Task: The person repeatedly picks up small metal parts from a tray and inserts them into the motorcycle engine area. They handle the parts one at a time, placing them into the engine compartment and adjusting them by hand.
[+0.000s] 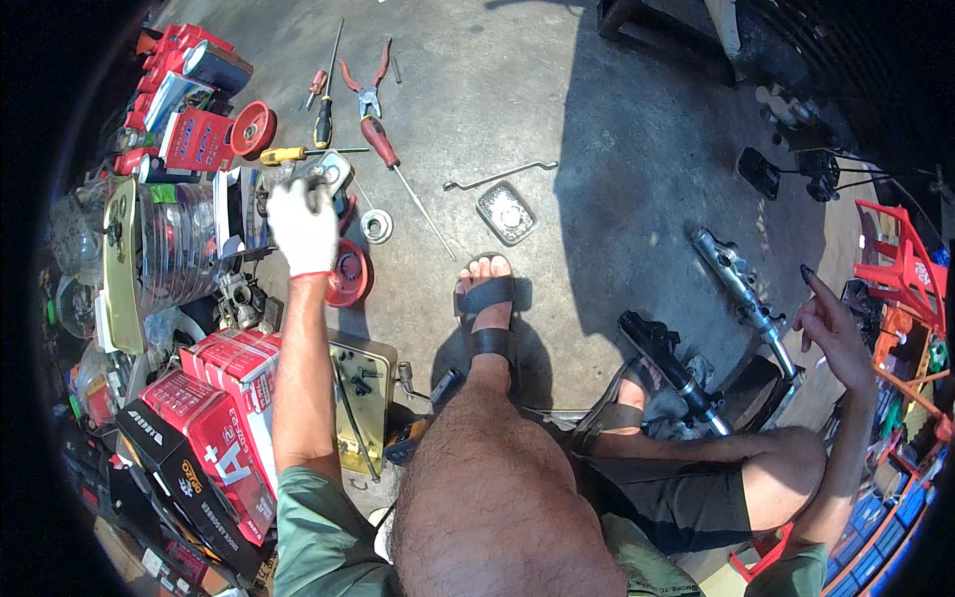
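Observation:
My left hand (303, 229), in a white glove with a red cuff, is over the parts at the left. Its fingers are bent in beside a small tray of metal parts (333, 167); whatever they hold is hidden. Just beyond it lies a yellow-handled screwdriver (286, 155). A round metal ring (376, 226) and a red round dish (348, 274) are close by on its right. My bare right hand (834, 328) is raised at the right, index finger stretched out with a dark tip, holding nothing visible. Nearest to it is a silver fork leg (741, 284) on the floor.
Ahead lie red-handled pliers (368, 95), a long red-handled screwdriver (383, 144), a bent wrench (500, 175) and a small metal tray (506, 213). A black fork leg (671, 368) rests by my right foot. Red boxes (214, 433) crowd the left; a red plastic chair (910, 264) stands right.

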A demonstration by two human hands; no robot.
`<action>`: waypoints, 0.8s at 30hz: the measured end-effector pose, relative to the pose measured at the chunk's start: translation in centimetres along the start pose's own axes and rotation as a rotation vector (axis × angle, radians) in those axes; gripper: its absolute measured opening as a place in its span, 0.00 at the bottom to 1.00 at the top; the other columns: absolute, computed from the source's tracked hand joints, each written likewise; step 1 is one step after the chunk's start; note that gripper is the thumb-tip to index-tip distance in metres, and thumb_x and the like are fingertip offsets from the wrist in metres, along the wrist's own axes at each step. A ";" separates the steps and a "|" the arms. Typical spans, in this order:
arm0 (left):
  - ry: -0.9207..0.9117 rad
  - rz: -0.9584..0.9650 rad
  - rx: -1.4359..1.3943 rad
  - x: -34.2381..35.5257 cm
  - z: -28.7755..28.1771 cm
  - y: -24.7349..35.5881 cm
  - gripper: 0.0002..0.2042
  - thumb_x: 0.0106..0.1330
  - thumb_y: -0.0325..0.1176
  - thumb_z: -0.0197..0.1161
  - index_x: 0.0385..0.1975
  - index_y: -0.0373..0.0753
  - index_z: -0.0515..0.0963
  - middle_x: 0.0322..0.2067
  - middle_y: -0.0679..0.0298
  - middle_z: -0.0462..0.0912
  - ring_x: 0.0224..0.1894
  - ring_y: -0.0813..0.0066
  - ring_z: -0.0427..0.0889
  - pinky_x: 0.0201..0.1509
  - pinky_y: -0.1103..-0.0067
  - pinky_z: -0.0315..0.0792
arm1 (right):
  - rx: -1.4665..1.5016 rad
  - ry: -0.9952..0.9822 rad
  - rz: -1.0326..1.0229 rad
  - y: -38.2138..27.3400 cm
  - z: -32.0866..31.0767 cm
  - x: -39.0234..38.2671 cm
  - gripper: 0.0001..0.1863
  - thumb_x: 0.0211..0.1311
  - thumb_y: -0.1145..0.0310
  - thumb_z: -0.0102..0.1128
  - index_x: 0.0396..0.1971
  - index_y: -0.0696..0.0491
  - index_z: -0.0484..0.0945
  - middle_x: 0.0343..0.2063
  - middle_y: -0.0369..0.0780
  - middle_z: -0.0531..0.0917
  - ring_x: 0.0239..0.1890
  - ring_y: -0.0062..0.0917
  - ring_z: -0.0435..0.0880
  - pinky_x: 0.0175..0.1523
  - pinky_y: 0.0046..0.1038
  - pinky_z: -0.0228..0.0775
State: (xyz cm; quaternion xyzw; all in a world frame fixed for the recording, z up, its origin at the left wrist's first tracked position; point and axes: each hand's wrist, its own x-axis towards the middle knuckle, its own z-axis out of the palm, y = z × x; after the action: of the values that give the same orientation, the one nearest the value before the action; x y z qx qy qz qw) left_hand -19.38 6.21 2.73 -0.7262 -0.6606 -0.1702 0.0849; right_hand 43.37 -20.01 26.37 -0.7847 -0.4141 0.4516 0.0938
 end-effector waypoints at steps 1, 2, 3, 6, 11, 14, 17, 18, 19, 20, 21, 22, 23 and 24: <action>-0.006 0.047 -0.158 -0.7 -0.2 1.4 0.10 0.67 0.36 0.64 0.44 0.40 0.82 0.43 0.51 0.79 0.48 0.49 0.78 0.54 0.60 0.72 | 0.005 -0.002 -0.006 0.0 0.0 0.1 0.36 0.73 0.68 0.58 0.75 0.60 0.54 0.33 0.39 0.78 0.28 0.19 0.76 0.37 0.23 0.73; -0.049 0.100 -0.230 -1.7 -0.5 3.2 0.09 0.67 0.34 0.63 0.44 0.41 0.82 0.42 0.52 0.80 0.48 0.50 0.79 0.53 0.61 0.72 | 0.011 -0.003 -0.011 0.0 0.1 0.1 0.36 0.73 0.68 0.58 0.75 0.60 0.54 0.33 0.39 0.78 0.29 0.19 0.76 0.37 0.23 0.73; -0.092 0.155 -0.300 -2.4 -0.7 5.0 0.09 0.67 0.32 0.63 0.44 0.41 0.82 0.41 0.53 0.80 0.47 0.51 0.79 0.52 0.62 0.73 | 0.025 -0.004 -0.011 0.2 0.1 0.1 0.37 0.73 0.69 0.58 0.76 0.60 0.54 0.33 0.39 0.78 0.29 0.19 0.76 0.37 0.23 0.73; -0.330 0.217 -0.447 -4.8 -0.8 10.5 0.13 0.64 0.30 0.61 0.48 0.41 0.81 0.38 0.50 0.79 0.45 0.50 0.79 0.52 0.59 0.72 | 0.045 -0.009 -0.009 -0.1 0.1 0.2 0.37 0.72 0.70 0.58 0.76 0.60 0.54 0.33 0.39 0.78 0.29 0.19 0.76 0.37 0.23 0.74; -0.516 0.331 -0.321 -7.6 0.4 15.4 0.28 0.57 0.30 0.62 0.63 0.40 0.74 0.62 0.42 0.72 0.59 0.42 0.74 0.62 0.59 0.70 | 0.012 -0.015 0.013 -0.5 0.0 0.4 0.36 0.72 0.72 0.57 0.76 0.59 0.54 0.34 0.39 0.78 0.30 0.18 0.76 0.37 0.22 0.74; -0.534 0.365 -0.261 -7.9 1.0 16.8 0.34 0.53 0.33 0.64 0.66 0.40 0.72 0.68 0.40 0.65 0.66 0.39 0.69 0.68 0.57 0.67 | 0.042 -0.008 -0.008 -0.1 0.1 0.3 0.35 0.72 0.72 0.57 0.76 0.58 0.55 0.33 0.38 0.78 0.30 0.18 0.76 0.37 0.22 0.74; -0.600 0.408 -0.147 -7.3 1.8 17.6 0.45 0.42 0.46 0.78 0.67 0.42 0.72 0.72 0.42 0.61 0.70 0.41 0.65 0.68 0.58 0.67 | 0.034 -0.026 -0.003 -0.3 0.1 0.3 0.35 0.72 0.72 0.57 0.76 0.57 0.55 0.33 0.38 0.79 0.30 0.18 0.77 0.37 0.23 0.74; -0.598 0.411 -0.142 -7.1 1.9 17.9 0.45 0.41 0.47 0.79 0.66 0.42 0.73 0.71 0.42 0.61 0.70 0.41 0.65 0.67 0.58 0.68 | 0.073 -0.039 -0.015 -0.3 0.0 0.2 0.36 0.71 0.71 0.58 0.75 0.58 0.56 0.34 0.39 0.79 0.30 0.19 0.77 0.37 0.23 0.74; -0.595 0.414 -0.139 -7.0 2.1 18.2 0.46 0.39 0.48 0.80 0.65 0.42 0.74 0.71 0.42 0.62 0.69 0.42 0.66 0.67 0.58 0.68 | 0.111 -0.051 -0.025 -0.3 0.0 0.1 0.36 0.71 0.70 0.59 0.75 0.58 0.56 0.34 0.39 0.79 0.30 0.19 0.78 0.38 0.23 0.74; -0.592 0.419 -0.137 -6.9 2.2 18.6 0.46 0.38 0.49 0.81 0.63 0.42 0.74 0.70 0.42 0.63 0.69 0.42 0.67 0.66 0.58 0.69 | 0.150 -0.061 -0.035 -0.3 0.1 -0.1 0.37 0.70 0.69 0.60 0.75 0.59 0.57 0.34 0.39 0.79 0.30 0.20 0.78 0.38 0.24 0.74; -0.626 0.430 -0.093 -6.7 2.1 19.0 0.45 0.37 0.49 0.82 0.60 0.40 0.76 0.68 0.42 0.66 0.66 0.42 0.70 0.65 0.57 0.70 | 0.300 -0.116 -0.065 -0.7 0.2 -0.3 0.38 0.70 0.66 0.62 0.74 0.60 0.57 0.34 0.40 0.80 0.31 0.21 0.79 0.38 0.24 0.74; -0.709 0.427 -0.078 -6.4 2.6 18.8 0.45 0.36 0.50 0.83 0.59 0.38 0.77 0.66 0.41 0.68 0.64 0.42 0.71 0.64 0.56 0.71 | 0.448 -0.164 -0.103 -1.4 0.6 -0.2 0.39 0.69 0.64 0.64 0.74 0.61 0.58 0.34 0.40 0.80 0.31 0.22 0.80 0.38 0.25 0.75; -0.827 0.360 -0.100 -5.9 1.9 19.1 0.46 0.36 0.50 0.83 0.60 0.37 0.76 0.65 0.40 0.68 0.65 0.41 0.70 0.65 0.56 0.70 | 0.590 -0.178 -0.068 -2.7 1.1 -0.3 0.40 0.68 0.60 0.65 0.72 0.62 0.59 0.35 0.42 0.81 0.31 0.23 0.81 0.40 0.26 0.77; -0.704 0.395 -0.108 -6.0 2.2 18.9 0.46 0.37 0.48 0.83 0.62 0.37 0.75 0.68 0.40 0.65 0.67 0.40 0.68 0.68 0.56 0.68 | 0.752 -0.236 -0.112 -2.9 1.2 0.1 0.36 0.70 0.63 0.62 0.73 0.60 0.60 0.35 0.42 0.80 0.30 0.24 0.80 0.42 0.28 0.79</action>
State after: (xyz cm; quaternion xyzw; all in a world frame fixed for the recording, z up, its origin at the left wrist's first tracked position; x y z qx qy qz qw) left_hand -0.86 -0.71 0.46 -0.8564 -0.4873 0.0740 -0.1539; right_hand 40.83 -18.31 27.11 -0.6147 -0.2700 0.6529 0.3507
